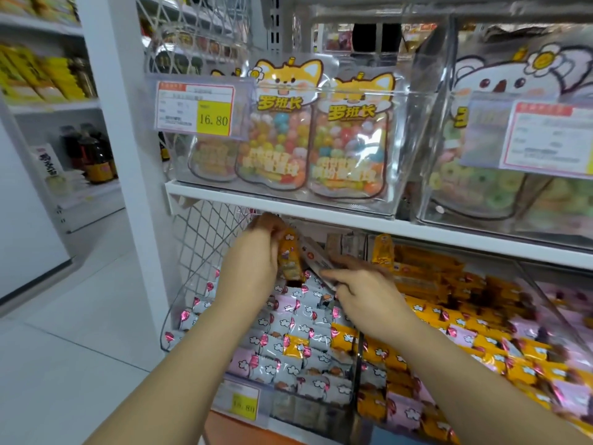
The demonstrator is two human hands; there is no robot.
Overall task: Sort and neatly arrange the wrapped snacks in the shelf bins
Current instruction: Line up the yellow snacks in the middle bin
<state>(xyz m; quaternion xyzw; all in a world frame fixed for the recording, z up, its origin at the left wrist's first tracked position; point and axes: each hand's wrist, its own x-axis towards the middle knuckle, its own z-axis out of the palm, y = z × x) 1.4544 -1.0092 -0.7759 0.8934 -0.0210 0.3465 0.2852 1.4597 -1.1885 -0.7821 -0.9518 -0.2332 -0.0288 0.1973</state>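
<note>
Wrapped snacks (288,319) fill the lower shelf bins. White and pink ones lie in rows in the left bin (179,293), at six to seven o'clock in the view. Orange packs (449,319) crowd the neighbouring bin at four o'clock, and a dark divider (356,364) stands between the two. A yellow price tag (245,406) hangs on the bin front at six o'clock. A stray orange pack (296,345) lies among the white ones, just at nine o'clock of the divider, so the sorting looks unfinished.

Farther in, near the centre, the left hand (253,261) curls its fingers round a held orange pack (290,261), upright over the back of the left bin. At three o'clock of it, the right hand (362,293) pinches a flat pale pack (316,260) between thumb and fingers, tilted. I cannot tell whether the two packs touch.

The step in hand seems to be picking misplaced packs out of the white rows. The next move likely means carrying the held orange pack over the divider toward four o'clock, staying below the shelf board (288,205) close overhead, and laying it flat in line with its kind.

Beyond, at twelve o'clock, candy bags (279,136) stand in a clear bin behind an upper price tag (195,106).
</note>
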